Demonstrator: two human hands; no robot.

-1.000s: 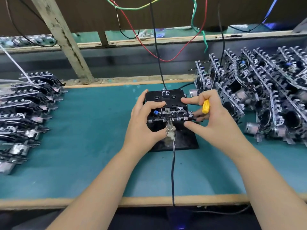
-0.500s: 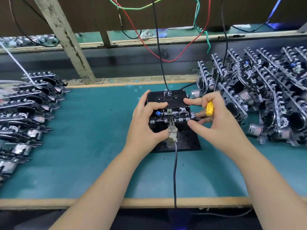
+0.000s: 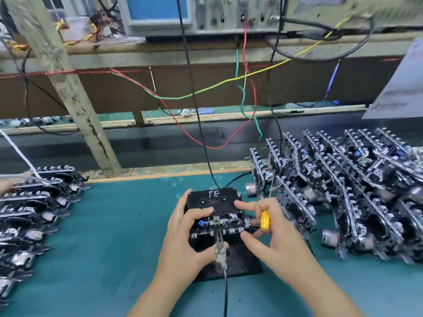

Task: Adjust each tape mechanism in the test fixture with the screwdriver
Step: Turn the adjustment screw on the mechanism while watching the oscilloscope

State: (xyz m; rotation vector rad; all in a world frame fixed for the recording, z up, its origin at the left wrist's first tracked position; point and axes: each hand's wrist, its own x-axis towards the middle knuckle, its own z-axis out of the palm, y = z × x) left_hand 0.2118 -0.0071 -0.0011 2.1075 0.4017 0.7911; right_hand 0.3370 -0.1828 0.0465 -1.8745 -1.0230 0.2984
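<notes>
A tape mechanism [image 3: 219, 226] sits in the black test fixture [image 3: 238, 261] at the middle of the bench, with a black cassette marked "FE" [image 3: 214, 199] loaded in it. My left hand [image 3: 185, 239] grips the mechanism's left side, index finger on the cassette and thumb at the metal clip [image 3: 220, 252] in front. My right hand [image 3: 272, 234] holds the yellow-handled screwdriver [image 3: 265, 219] tucked in its fingers, shaft pointing up. Its index finger lies on the cassette's right corner and its thumb presses the mechanism's front right.
Many more tape mechanisms stand in rows at the right [image 3: 357, 193] and lie stacked at the left [image 3: 29, 209]. A black cable [image 3: 225, 291] runs from the clip toward me. Coloured wires [image 3: 206, 92] hang from the test instruments [image 3: 206, 14] on the shelf behind. A slanted post [image 3: 68, 88] stands at the back left.
The view has tilted up, bringing the shelf and instruments into sight. Both hands keep nearly the same hold on the mechanism and screwdriver.
</notes>
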